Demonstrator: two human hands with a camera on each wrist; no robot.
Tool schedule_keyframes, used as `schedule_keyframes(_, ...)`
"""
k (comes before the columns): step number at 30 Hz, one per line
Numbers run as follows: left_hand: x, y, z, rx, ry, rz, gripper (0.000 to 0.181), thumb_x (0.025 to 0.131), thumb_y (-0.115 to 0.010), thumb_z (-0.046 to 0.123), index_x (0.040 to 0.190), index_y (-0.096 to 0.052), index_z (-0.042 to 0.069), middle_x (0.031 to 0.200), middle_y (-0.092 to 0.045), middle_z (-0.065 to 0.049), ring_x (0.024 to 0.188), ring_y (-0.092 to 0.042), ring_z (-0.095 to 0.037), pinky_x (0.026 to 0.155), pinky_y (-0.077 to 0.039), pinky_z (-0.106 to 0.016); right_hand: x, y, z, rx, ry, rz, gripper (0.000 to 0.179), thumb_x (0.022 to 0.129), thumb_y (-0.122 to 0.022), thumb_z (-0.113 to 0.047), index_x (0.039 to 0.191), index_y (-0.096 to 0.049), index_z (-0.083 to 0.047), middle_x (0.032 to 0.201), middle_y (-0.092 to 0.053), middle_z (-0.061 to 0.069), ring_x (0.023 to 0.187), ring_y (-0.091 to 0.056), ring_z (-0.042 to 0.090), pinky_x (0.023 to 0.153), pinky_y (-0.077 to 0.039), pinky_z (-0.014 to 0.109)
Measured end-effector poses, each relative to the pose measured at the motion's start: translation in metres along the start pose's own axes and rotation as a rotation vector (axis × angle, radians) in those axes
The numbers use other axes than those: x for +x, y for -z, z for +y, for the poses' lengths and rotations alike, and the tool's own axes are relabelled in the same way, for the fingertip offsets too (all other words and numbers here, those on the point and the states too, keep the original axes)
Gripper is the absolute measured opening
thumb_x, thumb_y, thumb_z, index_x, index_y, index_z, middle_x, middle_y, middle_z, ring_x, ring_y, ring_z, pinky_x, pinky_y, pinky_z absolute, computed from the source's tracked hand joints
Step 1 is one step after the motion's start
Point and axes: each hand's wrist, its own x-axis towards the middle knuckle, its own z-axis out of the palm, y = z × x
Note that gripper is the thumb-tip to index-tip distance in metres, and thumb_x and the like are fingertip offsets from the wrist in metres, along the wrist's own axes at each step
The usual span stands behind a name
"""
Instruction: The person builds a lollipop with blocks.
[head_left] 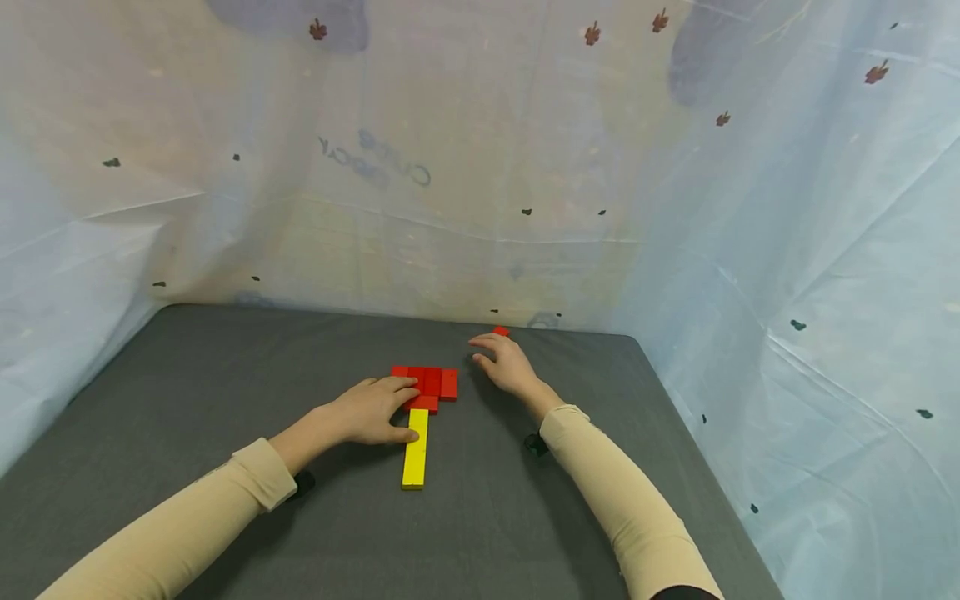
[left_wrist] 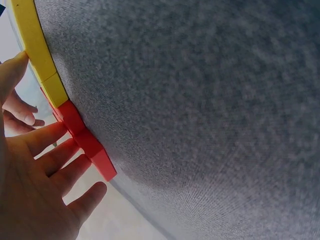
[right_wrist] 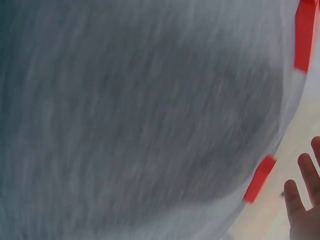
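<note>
Several red blocks [head_left: 432, 382] lie together flat on the grey cloth in the head view. Below them a long yellow block [head_left: 415, 458] points towards the person. My left hand [head_left: 372, 410] rests across this group with its fingers extended, fingertips on the red blocks and thumb at the yellow block. In the left wrist view those fingers reach along the red blocks [left_wrist: 82, 137], and the yellow strip shows a seam. My right hand [head_left: 510, 367] holds nothing, its fingers spread loosely beside a single red block [head_left: 500, 331] that it partly hides.
A grey cloth-covered table [head_left: 480, 517] spreads beneath both arms. Behind it and to the right hangs a pale plastic sheet [head_left: 465, 167] with small leaf prints. The single red block lies near the table's far edge.
</note>
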Motion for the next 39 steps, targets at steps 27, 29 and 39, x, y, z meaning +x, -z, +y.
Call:
schedule_keyframes(27, -0.002, -0.006, 0.0, -0.022, -0.01, 0.029, 0.085, 0.092, -0.07, 0.061, 0.153, -0.052, 0.006, 0.162, -0.042, -0.013, 0.147, -0.042, -0.034, 0.117, -0.035, -0.061, 0.019, 0.014, 0.045, -0.255, -0.077, -0.157, 0.049, 0.107, -0.059, -0.012, 0.155, -0.05, -0.006, 0.164, -0.04, 0.013, 0.148, -0.041, 0.036, 0.118, -0.037, 0.055)
schedule_keyframes(29, -0.002, -0.005, -0.001, -0.018, -0.008, 0.03, 0.085, 0.092, -0.07, 0.062, 0.154, -0.051, 0.007, 0.163, -0.042, -0.013, 0.147, -0.041, -0.034, 0.117, -0.035, -0.061, 0.021, 0.014, 0.044, -0.265, -0.069, -0.163, 0.048, 0.107, -0.058, -0.013, 0.154, -0.05, -0.005, 0.164, -0.04, 0.013, 0.148, -0.041, 0.036, 0.118, -0.037, 0.055)
schedule_keyframes(39, -0.002, -0.002, 0.0, -0.032, -0.01, 0.02, 0.085, 0.092, -0.07, 0.061, 0.154, -0.05, 0.007, 0.163, -0.041, -0.013, 0.148, -0.041, -0.034, 0.117, -0.035, -0.061, 0.021, 0.009, 0.043, -0.254, -0.107, -0.148, 0.044, 0.107, -0.059, -0.014, 0.151, -0.056, -0.011, 0.161, -0.045, 0.011, 0.147, -0.041, 0.037, 0.12, -0.035, 0.053)
